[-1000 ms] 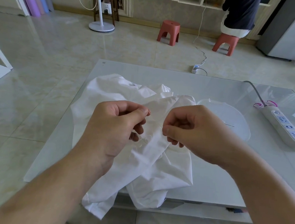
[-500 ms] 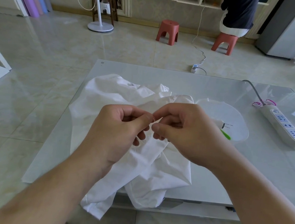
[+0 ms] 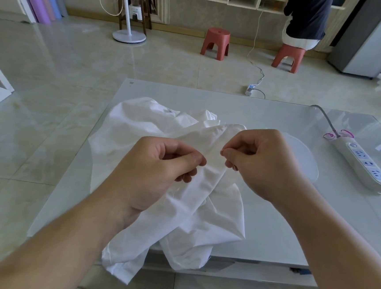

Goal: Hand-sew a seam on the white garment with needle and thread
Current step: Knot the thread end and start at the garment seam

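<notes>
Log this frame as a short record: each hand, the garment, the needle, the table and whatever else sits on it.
left hand: fingers pinch a fold of the garment
right hand: fingers pinched at the fold's right side, on what looks like the needle; too small to be sure
garment: white, crumpled, front edge hanging off the table
table: glass top
power strip: on the table's right side, cord leading back
plate: clear, behind the right hand
thread: not discernible
</notes>
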Available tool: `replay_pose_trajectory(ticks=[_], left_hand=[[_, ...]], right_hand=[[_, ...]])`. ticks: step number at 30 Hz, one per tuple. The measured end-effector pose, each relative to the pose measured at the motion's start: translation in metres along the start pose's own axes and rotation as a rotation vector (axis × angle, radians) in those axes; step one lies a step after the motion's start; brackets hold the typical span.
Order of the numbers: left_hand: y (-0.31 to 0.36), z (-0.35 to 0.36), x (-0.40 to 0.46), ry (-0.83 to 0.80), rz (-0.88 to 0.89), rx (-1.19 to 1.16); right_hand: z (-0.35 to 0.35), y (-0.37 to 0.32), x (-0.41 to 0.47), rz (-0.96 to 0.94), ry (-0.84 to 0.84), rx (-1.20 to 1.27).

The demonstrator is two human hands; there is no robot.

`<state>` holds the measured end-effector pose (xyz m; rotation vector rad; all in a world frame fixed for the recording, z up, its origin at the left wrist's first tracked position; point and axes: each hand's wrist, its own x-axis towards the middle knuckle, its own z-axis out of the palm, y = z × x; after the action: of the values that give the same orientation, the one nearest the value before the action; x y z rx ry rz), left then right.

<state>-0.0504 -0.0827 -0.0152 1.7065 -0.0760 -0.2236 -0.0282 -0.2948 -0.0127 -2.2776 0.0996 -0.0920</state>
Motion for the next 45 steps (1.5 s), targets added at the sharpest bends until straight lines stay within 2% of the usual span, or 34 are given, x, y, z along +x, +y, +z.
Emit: replay_pose_trajectory(ticks=[11, 18, 24, 30, 32, 36, 38, 40, 42, 45], left_hand=[[0.002, -0.003, -0.002, -0.013, 0.006, -0.082], [0.002, -0.004, -0.002, -0.005, 0.007, -0.104], [0.002, -0.004, -0.002, -0.002, 0.014, -0.107], [0.002, -0.005, -0.002, 0.0, 0.011, -0.091], [0.003, -0.004, -0.002, -0.001, 0.011, -0.078], [0.005, -0.003, -0.002, 0.0, 0.015, -0.049], [0.004, -0.002, -0.002, 0.005, 0.015, -0.04], [0.004, -0.002, -0.002, -0.002, 0.015, -0.044], [0.003, -0.002, -0.002, -0.011, 0.017, -0.06], [0.004, -0.002, -0.002, -0.008, 0.014, -0.059]], right_hand=[[-0.008, -0.003, -0.001, 0.128, 0.099, -0.297], [-0.013, -0.001, 0.001, 0.184, 0.091, -0.393], [-0.013, -0.002, -0.001, 0.187, 0.149, -0.434], [-0.015, -0.003, -0.002, 0.179, 0.055, -0.459], [-0.015, -0.007, -0.003, 0.076, -0.022, -0.399], [-0.008, -0.017, -0.01, -0.181, -0.143, 0.075], [-0.006, -0.019, -0.013, -0.23, -0.282, 0.238], [-0.005, -0.02, -0.015, -0.199, -0.444, 0.379], [-0.002, -0.019, -0.016, -0.182, -0.474, 0.353], [0.0, -0.015, -0.012, -0.175, -0.381, 0.26]])
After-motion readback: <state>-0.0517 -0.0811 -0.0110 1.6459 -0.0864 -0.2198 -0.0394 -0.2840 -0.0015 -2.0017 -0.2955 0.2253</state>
